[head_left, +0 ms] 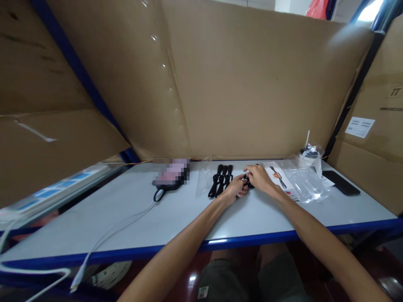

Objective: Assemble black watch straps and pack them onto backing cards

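Both of my hands meet at the middle of the grey table. My left hand and my right hand are closed together on a small black watch strap piece, mostly hidden by the fingers. Just left of my hands lie three black watch straps side by side. To the right of my right hand is a white product card picturing a strap.
Clear plastic bags and a bagged dark item lie at the right, with a black phone beyond. A blurred pink-and-black object and a white cable lie left. Cardboard sheets wall the back and sides.
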Motion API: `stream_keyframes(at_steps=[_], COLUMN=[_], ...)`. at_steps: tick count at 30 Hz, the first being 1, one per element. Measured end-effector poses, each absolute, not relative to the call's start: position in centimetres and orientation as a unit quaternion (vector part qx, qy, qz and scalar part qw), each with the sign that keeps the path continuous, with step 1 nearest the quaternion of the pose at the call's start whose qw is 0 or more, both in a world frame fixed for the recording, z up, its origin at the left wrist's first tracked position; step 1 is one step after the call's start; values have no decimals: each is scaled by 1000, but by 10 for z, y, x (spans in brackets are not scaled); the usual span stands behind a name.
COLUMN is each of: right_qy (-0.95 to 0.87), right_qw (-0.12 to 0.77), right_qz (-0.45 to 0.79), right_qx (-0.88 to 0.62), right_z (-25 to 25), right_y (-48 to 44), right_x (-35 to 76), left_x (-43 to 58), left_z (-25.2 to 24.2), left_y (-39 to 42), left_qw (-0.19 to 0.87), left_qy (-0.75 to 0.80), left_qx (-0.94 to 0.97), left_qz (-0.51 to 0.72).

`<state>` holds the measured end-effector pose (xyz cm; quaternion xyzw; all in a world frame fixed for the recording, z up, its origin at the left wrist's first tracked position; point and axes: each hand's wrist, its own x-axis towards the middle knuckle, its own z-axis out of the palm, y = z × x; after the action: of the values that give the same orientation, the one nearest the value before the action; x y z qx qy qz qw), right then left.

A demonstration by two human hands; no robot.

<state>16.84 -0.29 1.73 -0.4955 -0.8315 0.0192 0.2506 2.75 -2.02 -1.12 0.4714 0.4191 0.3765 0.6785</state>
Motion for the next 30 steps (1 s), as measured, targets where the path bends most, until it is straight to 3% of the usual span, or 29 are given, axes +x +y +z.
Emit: stream_keyframes(at_steps=[6, 13, 23, 30], right_qy=[-852, -795, -808, -786], right_qw=[228, 280, 214, 216], right_qz=[13, 97, -32, 19], right_qx=[-471, -528, -548, -579], right_z=[17, 19, 16, 15], right_y=[-1, 3, -3, 1], right_x=[171, 173, 172, 172], left_x=[27, 27, 29, 28], left_z=[-14, -8, -4, 0], left_y=[-17, -22, -22, -26], left_qw=[689, 685, 690, 692], left_qy=[406, 417, 421, 423], left_qx=[466, 470, 460, 452], left_qz=[378, 369, 369, 372])
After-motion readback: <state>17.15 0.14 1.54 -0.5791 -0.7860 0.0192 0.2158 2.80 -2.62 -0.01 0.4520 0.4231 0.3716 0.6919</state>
